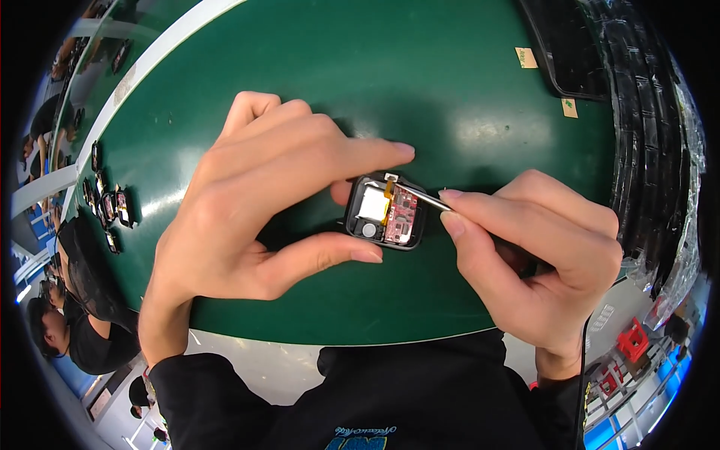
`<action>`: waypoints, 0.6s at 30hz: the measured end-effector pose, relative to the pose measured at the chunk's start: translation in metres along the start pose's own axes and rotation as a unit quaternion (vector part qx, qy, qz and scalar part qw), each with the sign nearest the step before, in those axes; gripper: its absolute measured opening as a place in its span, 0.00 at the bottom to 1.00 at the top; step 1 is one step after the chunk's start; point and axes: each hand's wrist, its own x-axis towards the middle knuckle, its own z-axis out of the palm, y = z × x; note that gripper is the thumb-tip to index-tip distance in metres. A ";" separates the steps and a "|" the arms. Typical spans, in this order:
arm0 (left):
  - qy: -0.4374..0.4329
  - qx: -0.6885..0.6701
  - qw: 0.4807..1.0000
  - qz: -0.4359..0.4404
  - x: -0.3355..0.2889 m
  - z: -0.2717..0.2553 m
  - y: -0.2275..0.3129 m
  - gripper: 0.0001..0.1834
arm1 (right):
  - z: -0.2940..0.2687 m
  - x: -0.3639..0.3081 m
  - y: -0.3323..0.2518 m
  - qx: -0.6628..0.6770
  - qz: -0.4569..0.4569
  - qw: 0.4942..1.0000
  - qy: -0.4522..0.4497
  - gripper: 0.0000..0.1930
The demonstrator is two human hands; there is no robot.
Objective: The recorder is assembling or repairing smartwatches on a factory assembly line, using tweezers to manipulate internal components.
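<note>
In the middle of the green table lies a small black square device housing, its inside facing up. A red circuit board, a white-and-silver block and a round silver part show in it. My left hand curves around the housing's left side, thumb at the lower edge and index finger stretched over the top; it steadies the housing. Pinched in my right hand is a pair of thin metal tweezers, whose tip reaches the top of the circuit board. The other end is hidden in my palm.
Several small black devices lie at the table's left edge. A black tray stands at the far right, with tan paper labels near it. Black plastic-wrapped stacks line the right edge. Another person sits to the left.
</note>
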 end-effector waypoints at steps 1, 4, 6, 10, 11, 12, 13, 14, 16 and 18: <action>0.000 -0.007 1.000 -0.030 0.000 0.000 0.002 0.39 | 0.000 -0.001 0.000 0.001 0.000 1.000 0.000 0.12; -0.009 -0.011 1.000 -0.028 0.000 -0.002 0.001 0.38 | 0.002 -0.005 0.000 -0.018 -0.011 1.000 0.023 0.14; 0.000 0.001 1.000 -0.009 0.000 0.000 -0.002 0.37 | 0.003 -0.007 0.001 -0.036 -0.038 0.998 0.043 0.17; 0.007 0.016 1.000 0.002 0.001 0.000 0.000 0.36 | 0.007 -0.007 0.008 -0.042 -0.091 0.994 0.053 0.19; 0.006 0.016 1.000 0.001 0.001 0.000 0.000 0.36 | 0.008 -0.007 0.008 -0.050 -0.097 0.993 0.054 0.19; 0.006 0.018 1.000 0.009 0.002 0.000 -0.001 0.36 | 0.008 -0.007 0.008 -0.057 -0.103 0.992 0.055 0.19; 0.006 0.021 1.000 0.018 0.002 0.000 -0.002 0.36 | 0.009 -0.006 0.008 -0.056 -0.102 0.992 0.054 0.19; 0.006 0.021 1.000 0.017 0.002 0.000 -0.003 0.36 | 0.008 -0.005 0.006 -0.067 -0.106 0.991 0.043 0.19; -0.003 0.013 1.000 0.014 0.001 -0.002 -0.003 0.37 | 0.007 -0.004 0.005 -0.077 -0.110 0.990 0.032 0.19; -0.003 0.013 1.000 0.019 -0.001 -0.003 -0.005 0.37 | 0.007 -0.004 0.004 -0.076 -0.113 0.990 0.022 0.18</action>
